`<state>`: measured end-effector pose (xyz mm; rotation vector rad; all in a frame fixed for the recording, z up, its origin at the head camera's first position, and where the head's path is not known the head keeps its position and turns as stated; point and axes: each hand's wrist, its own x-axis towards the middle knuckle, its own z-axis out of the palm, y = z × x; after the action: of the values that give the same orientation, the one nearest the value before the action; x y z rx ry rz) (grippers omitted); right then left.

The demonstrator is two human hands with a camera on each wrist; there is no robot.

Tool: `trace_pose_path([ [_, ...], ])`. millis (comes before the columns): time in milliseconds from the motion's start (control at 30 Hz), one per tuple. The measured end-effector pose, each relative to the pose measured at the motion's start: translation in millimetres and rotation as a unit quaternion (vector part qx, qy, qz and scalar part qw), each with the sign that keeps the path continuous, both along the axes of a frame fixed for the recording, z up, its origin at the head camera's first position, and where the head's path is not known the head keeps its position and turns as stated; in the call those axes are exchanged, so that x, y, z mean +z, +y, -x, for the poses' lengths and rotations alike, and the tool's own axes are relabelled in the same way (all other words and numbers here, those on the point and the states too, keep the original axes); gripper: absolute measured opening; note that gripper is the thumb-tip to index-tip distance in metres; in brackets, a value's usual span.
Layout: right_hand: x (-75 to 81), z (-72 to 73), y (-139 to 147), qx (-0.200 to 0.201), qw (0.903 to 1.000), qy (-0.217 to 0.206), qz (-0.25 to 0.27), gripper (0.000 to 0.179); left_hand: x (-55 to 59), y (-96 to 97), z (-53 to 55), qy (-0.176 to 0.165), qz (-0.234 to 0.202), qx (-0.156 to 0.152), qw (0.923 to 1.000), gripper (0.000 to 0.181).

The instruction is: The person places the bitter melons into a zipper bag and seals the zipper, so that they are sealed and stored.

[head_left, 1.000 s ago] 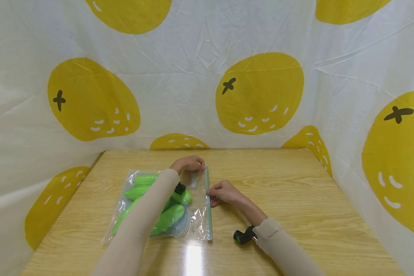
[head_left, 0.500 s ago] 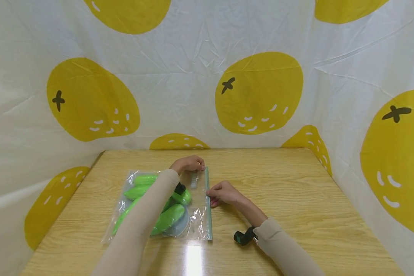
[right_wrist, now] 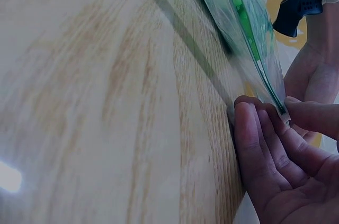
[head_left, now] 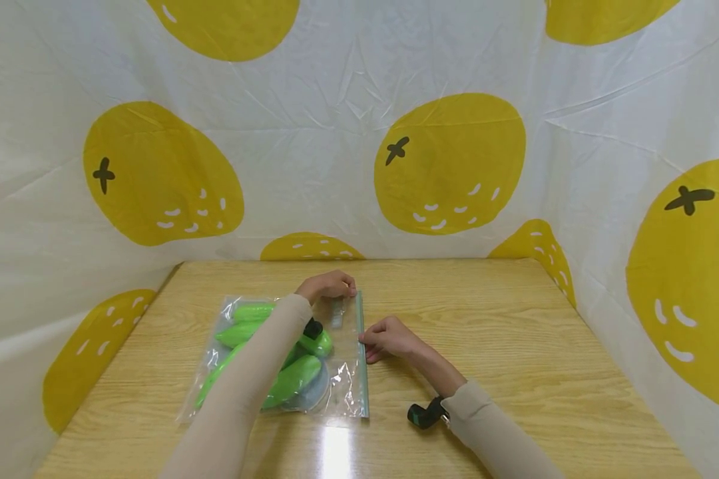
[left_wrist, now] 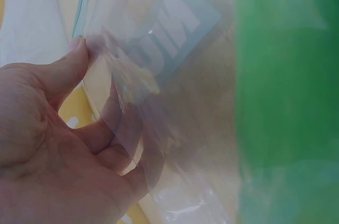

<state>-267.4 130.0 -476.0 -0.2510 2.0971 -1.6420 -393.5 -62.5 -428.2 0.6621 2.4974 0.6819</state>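
Note:
A clear zip bag (head_left: pixel 340 376) lies flat on the table, its teal zip strip (head_left: pixel 362 372) running along the right edge. Inside are several glossy green elongated pieces (head_left: pixel 293 380) and a greyish round shape (head_left: pixel 316 392); the left sleeve hides some of them. At the far end of the strip my left hand (head_left: pixel 331 284) pinches the bag's corner; in the left wrist view its thumb (left_wrist: pixel 71 65) presses the plastic edge, with other fingers behind the film. Partway down the strip, my right hand (head_left: pixel 391 336) pinches the zip between thumb (right_wrist: pixel 312 115) and forefinger, other fingers curled beneath.
The wooden table (head_left: pixel 485 313) reaches to a white curtain (head_left: pixel 311 173) with yellow fruit prints at the back and both sides. A black wrist camera (head_left: pixel 424 415) hangs under the right wrist; another black camera (head_left: pixel 313 327) sits at the left wrist above the bag.

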Motion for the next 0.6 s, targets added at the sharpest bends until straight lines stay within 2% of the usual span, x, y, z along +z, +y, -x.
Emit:
trace_pose_path([
  [367,1.9,-2.3,1.1,0.002,1.0,-0.002,0.0,0.025,-2.5,-0.5,4.5,-0.014,-0.003,0.005,0.9999,0.021],
  [600,1.6,-4.3,1.3,0.0,1.0,-0.001,-0.001,0.024,-2.3,0.2,3.3,-0.009,-0.006,0.002,0.9999,0.021],
])
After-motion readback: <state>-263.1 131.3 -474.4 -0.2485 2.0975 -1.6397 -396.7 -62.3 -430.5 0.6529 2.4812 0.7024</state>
